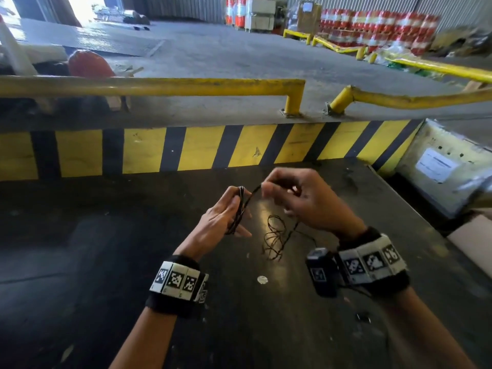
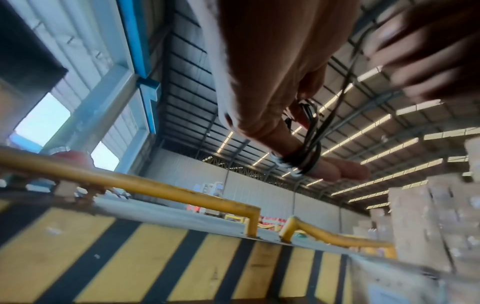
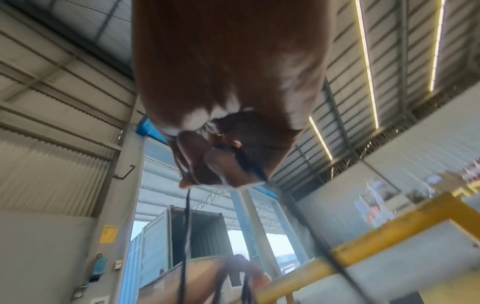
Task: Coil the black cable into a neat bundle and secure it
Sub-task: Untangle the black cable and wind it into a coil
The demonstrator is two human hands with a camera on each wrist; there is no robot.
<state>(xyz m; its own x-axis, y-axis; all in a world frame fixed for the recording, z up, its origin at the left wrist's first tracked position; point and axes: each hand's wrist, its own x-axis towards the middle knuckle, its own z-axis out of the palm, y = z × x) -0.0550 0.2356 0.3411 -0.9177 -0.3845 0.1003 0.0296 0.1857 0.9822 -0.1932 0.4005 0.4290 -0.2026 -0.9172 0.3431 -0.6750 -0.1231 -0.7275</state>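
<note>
The thin black cable (image 1: 275,235) lies partly as a loose tangle on the dark table (image 1: 106,249) between my hands. My left hand (image 1: 234,209) is raised with its fingers out, and several loops of cable (image 2: 298,162) are wound round the fingers and the thumb. My right hand (image 1: 269,190) is just to the right of it and pinches the free strand at its fingertips (image 3: 187,185). That strand (image 3: 185,226) runs taut from the pinch to the left hand (image 3: 233,271). The rest trails down to the tangle.
A yellow and black striped board (image 1: 186,150) stands along the table's far edge, topped by yellow rails (image 1: 159,86). A wrapped box with a label (image 1: 439,166) sits at the right. A small white disc (image 1: 262,279) lies on the table near me.
</note>
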